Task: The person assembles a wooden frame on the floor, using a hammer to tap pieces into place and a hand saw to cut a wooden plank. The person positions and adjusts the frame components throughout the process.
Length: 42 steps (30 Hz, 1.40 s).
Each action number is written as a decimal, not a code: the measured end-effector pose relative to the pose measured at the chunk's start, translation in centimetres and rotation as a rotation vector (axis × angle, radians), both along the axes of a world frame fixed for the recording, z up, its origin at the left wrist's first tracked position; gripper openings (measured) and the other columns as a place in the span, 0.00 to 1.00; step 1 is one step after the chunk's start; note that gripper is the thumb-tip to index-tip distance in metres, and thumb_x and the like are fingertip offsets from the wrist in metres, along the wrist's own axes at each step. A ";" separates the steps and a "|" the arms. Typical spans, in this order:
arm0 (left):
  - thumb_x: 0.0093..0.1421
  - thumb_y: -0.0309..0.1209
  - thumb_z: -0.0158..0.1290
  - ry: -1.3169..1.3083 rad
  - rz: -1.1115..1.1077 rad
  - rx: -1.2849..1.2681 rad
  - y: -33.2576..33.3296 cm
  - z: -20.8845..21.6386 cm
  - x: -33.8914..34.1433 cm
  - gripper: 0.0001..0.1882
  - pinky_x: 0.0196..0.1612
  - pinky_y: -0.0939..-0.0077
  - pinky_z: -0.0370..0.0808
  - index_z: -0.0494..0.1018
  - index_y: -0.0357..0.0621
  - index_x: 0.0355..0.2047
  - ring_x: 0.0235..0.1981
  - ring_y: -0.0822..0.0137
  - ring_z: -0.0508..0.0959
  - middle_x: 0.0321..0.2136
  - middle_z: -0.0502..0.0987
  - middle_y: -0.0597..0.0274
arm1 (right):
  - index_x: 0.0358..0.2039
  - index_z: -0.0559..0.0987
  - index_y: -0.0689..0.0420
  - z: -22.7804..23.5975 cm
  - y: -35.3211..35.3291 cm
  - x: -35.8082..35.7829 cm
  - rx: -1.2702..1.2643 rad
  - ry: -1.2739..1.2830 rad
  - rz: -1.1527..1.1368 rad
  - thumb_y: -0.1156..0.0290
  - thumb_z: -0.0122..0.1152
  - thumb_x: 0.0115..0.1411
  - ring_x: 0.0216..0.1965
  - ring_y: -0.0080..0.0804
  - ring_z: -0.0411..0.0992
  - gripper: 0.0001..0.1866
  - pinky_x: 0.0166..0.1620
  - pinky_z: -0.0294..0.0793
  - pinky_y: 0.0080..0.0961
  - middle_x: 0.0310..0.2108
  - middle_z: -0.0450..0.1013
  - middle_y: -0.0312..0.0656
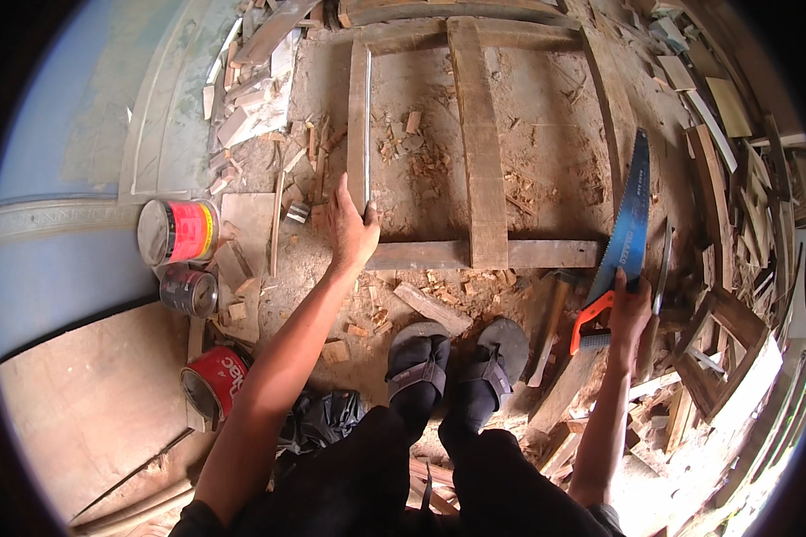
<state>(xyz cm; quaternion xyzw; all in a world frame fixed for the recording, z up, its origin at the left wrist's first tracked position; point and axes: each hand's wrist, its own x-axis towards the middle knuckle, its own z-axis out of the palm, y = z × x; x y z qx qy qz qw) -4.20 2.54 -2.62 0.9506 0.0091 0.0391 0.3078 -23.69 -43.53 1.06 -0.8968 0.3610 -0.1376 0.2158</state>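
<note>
Saw (631,215) runs fwd, lengthwise, from R hand (631,315), the nearer, fingers clamped on it; L hand (354,228) at frame (477,134), can't tell if gripping.

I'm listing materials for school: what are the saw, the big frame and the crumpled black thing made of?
Saw blade: probably metal with a blue coating, being thin, flat and toothed. Orange handle: looks like plastic, from its even, bright colour. Frame: wood, seemingly unpainted, from its brown, worn boards. Black thing: likely plastic sheet, shiny and wrinkled.
</note>
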 end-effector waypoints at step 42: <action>0.67 0.45 0.54 0.057 0.189 -1.560 14.6 4.1 21.5 0.29 0.68 0.45 0.65 0.67 0.39 0.61 0.62 0.44 0.71 0.59 0.71 0.41 | 0.50 0.72 0.65 -1.2 17.4 31.1 0.273 -0.400 0.506 0.56 0.67 0.64 0.43 0.46 0.72 0.26 0.49 0.72 0.41 0.41 0.72 0.52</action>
